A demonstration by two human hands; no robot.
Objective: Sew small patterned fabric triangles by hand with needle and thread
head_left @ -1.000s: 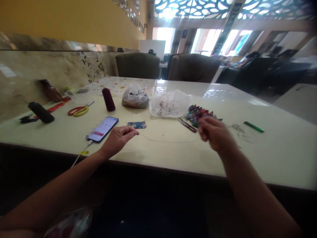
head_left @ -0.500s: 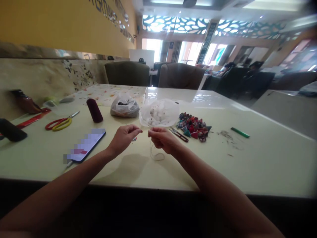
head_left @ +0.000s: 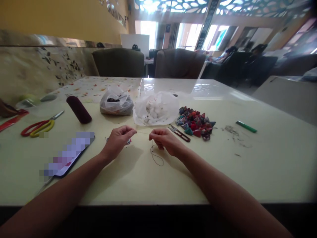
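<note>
A thin thread (head_left: 143,133) runs taut between my two hands above the table. My left hand (head_left: 118,140) pinches one end between thumb and fingertips. My right hand (head_left: 163,140) is closed on the thread too, and a loose loop of it hangs below onto the tabletop. Whether a needle is among the fingers is too small to tell. Partly hidden behind my left hand lies a small patterned piece of cloth (head_left: 129,141). Thread snips (head_left: 182,134) rest just beyond my right hand, beside a pile of small coloured fabric pieces (head_left: 196,122).
Behind my hands stand a white plastic bag of stuffing (head_left: 156,110) and another plastic bag (head_left: 116,104). On the left are a dark red thread cone (head_left: 79,110), scissors (head_left: 41,127) and a phone (head_left: 71,155). Thread scraps (head_left: 232,130) and a green stick-like object (head_left: 246,126) lie right.
My hands have drawn slightly apart, with the thread now visibly stretched between them. The camera view has tipped down and closer to the table.
</note>
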